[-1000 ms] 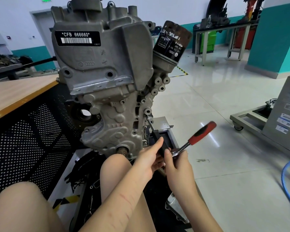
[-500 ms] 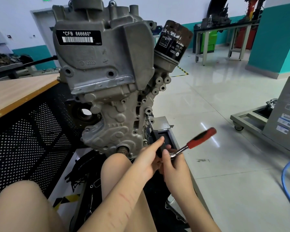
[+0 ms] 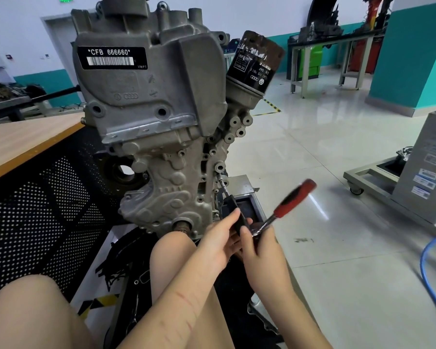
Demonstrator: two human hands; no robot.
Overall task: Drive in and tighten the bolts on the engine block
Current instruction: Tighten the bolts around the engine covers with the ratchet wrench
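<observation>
The grey engine block (image 3: pixel 156 127) stands upright in front of me, with a black oil filter (image 3: pixel 256 61) on its upper right. A ratchet with a red and black handle (image 3: pixel 293 199) points up to the right. A thin extension bar (image 3: pixel 224 188) runs from the ratchet's head up to a bolt hole on the block's right edge. My left hand (image 3: pixel 218 240) grips the black lower part of the bar. My right hand (image 3: pixel 258 250) holds the ratchet at its chrome head. The bolt itself is hidden.
A wooden bench top (image 3: pixel 18 139) with a black perforated panel (image 3: pixel 35 212) is on the left. My bare knees are low in view. A grey wheeled cart (image 3: pixel 413 172) stands at right, a blue hose (image 3: pixel 433 270) lies on the tiled floor, and metal tables (image 3: pixel 332 44) stand far back.
The red handle dipped half a second ago and now sits higher again, blurred by motion. Both hands stay at the ratchet head and bar.
</observation>
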